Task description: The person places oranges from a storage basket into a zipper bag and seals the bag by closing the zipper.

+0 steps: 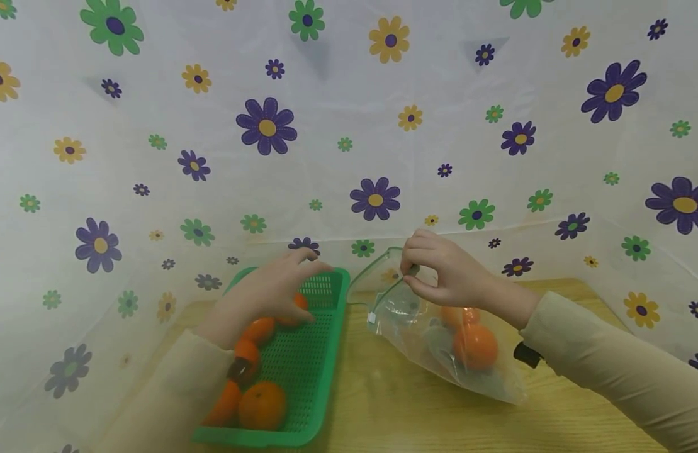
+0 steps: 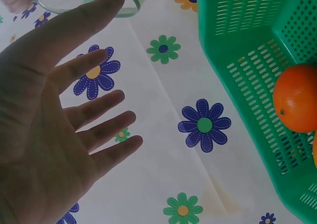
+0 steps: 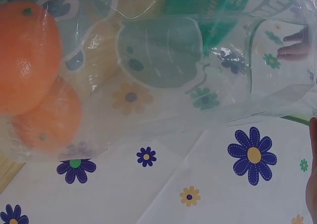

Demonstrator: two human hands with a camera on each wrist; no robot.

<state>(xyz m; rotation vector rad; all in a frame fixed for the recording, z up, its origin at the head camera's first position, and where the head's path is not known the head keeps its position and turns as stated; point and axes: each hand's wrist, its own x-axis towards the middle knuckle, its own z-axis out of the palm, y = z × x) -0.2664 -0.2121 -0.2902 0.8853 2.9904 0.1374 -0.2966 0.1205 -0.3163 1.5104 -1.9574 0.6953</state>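
Note:
My right hand [image 1: 447, 270] pinches the green-edged mouth of a clear plastic zip bag [image 1: 402, 314], whose opening gapes to the left. Inside the bag lie oranges; one orange [image 1: 476, 347] shows whole in the head view, and the right wrist view has two pressed against the printed plastic [image 3: 161, 53]. Over the far part of a green basket [image 1: 330, 352] is my left hand [image 1: 269, 286], fingers spread and holding nothing. Several oranges [image 1: 262, 406] line the basket's left side, some partly hidden behind my left arm. The left wrist view shows the open palm [image 2: 44, 135] beside the basket.
Basket and bag stand side by side on a wooden table [image 1: 371, 402]. A white curtain [image 1: 337, 170] with printed flowers closes off the back and both sides. A black object [image 1: 527, 354] sits at the right sleeve's underside.

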